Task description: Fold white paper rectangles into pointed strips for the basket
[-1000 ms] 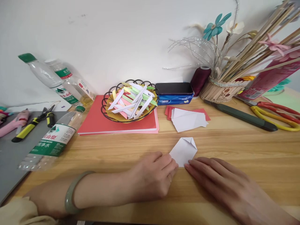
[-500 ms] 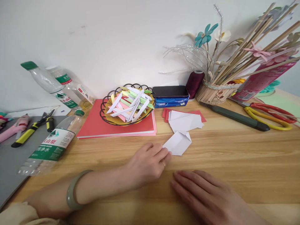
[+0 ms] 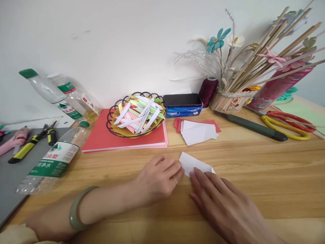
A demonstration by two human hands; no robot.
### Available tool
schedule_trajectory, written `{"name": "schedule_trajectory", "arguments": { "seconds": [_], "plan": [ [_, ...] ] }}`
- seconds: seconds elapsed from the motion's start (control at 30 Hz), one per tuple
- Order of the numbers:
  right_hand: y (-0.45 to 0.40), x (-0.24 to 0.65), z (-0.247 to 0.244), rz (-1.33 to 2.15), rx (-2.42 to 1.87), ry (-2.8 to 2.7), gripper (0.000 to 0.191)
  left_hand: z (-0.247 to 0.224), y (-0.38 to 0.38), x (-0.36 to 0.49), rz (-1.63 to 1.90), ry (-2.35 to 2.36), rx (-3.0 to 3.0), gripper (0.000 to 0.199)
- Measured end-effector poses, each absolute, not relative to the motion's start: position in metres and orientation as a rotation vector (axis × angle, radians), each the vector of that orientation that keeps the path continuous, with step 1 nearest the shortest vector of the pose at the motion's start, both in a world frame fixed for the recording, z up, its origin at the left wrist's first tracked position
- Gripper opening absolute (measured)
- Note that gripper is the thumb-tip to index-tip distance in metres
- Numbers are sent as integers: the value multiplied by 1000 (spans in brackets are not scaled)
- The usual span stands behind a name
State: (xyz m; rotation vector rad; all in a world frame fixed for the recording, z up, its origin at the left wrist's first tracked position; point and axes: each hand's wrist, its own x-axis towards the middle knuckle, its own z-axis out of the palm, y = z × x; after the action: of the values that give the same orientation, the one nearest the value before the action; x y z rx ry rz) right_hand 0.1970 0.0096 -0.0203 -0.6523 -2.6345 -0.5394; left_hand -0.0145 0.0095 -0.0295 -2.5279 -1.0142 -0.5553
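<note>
A small folded white paper (image 3: 191,162) lies on the wooden table (image 3: 122,223). My left hand (image 3: 161,176), with a ring on one finger, has its fingers closed at the paper's left corner. From the right, my right hand (image 3: 218,196) rests its outstretched fingertips on the lower part of the paper and hides some of it. Behind them, white paper pieces (image 3: 199,133) lie over red pieces (image 3: 216,125). A yellow basket (image 3: 117,130) of folded coloured strips (image 3: 142,113) sits on red sheets (image 3: 98,137).
Plastic bottles (image 3: 53,159) and cutting tools (image 3: 24,150) are at the left. Against the wall stand a blue packet (image 3: 184,111), a dark thread spool (image 3: 208,91) and a flower basket (image 3: 225,101). A green-handled tool (image 3: 256,127) and scissors (image 3: 284,127) lie at the right.
The folded white paper has come nearer and turned, parting from the white pieces behind it. My right hand has moved up onto it. The view has shifted slightly.
</note>
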Motion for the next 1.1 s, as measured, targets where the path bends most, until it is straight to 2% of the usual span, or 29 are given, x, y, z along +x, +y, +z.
{"name": "schedule_trajectory", "arguments": {
  "seconds": [0.07, 0.2, 0.33, 0.5, 0.63, 0.9, 1.1],
  "plan": [
    [8, 192, -17, -443, -722, -2628, 32, -29, 10, -14, -554, -1014, -2550, 16],
    [27, 194, -7, 21, -871, -2657, 32, -27, 14, -15, -581, -978, -2571, 17],
    [58, 198, -3, 227, -1232, -2557, 27, -25, 21, -18, -584, -919, -2593, 23],
    [75, 188, -4, 504, -1283, -2515, 18, -22, 29, -27, -529, -818, -2739, 26],
    [71, 186, -6, 504, -1247, -2512, 19, -20, 33, -31, -489, -783, -2782, 22],
    [58, 199, -14, 126, -744, -2655, 28, -27, 36, -31, -431, -730, -2731, 21],
    [60, 200, -14, 31, -597, -2690, 28, -29, 36, -31, -468, -725, -2722, 27]
  ]
}}
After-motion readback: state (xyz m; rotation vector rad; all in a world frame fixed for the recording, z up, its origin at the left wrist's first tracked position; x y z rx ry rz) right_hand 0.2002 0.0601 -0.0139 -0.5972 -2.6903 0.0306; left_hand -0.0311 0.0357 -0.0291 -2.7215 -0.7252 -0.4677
